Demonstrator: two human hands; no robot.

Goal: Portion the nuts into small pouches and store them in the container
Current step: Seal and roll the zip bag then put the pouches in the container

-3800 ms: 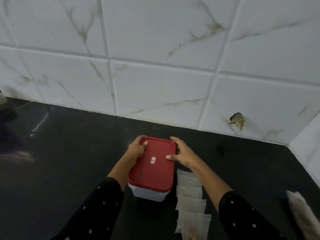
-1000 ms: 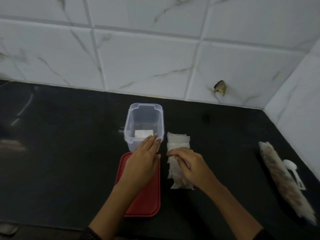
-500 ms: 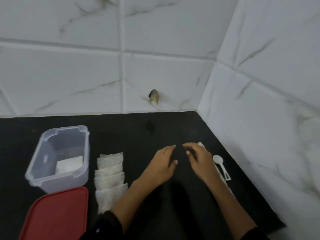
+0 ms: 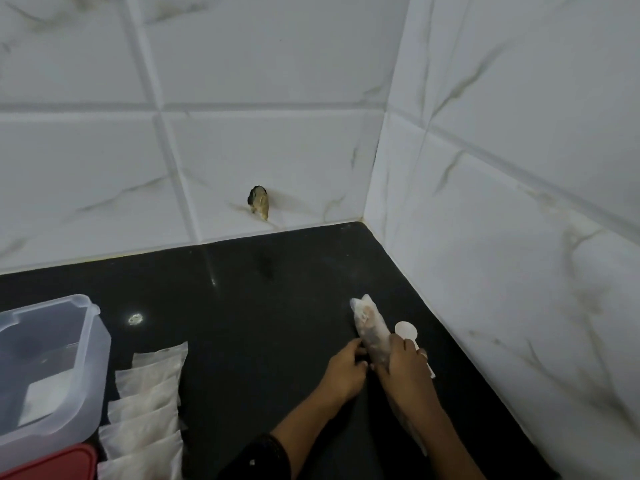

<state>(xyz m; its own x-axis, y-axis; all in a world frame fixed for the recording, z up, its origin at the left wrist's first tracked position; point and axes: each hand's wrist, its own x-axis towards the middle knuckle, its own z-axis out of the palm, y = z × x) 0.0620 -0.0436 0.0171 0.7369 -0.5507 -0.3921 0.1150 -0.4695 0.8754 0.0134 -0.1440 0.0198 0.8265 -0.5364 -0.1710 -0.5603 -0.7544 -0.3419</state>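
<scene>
black counter (image 4: 259, 306), at left: one container (image 4: 93, 327), one lid (image 4: 55, 462), five pouches (image 4: 145, 407) in a row. at right, left hand (image 4: 346, 370) and right hand (image 4: 405, 368) both curl round one bag (image 4: 370, 327) beside one spoon (image 4: 407, 330).

Red lid (image 4: 52, 464) and container (image 4: 92, 362) cut off left.

Head-worn camera looks down, apparently close, at countertop (image 4: 277, 289).

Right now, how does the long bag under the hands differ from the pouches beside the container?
The bag is one long roll, held by the left hand and right hand; the pouches are small, flat, overlapping, untouched. The bag shows brown contents; the pouches look pale. Both are translucent.
</scene>
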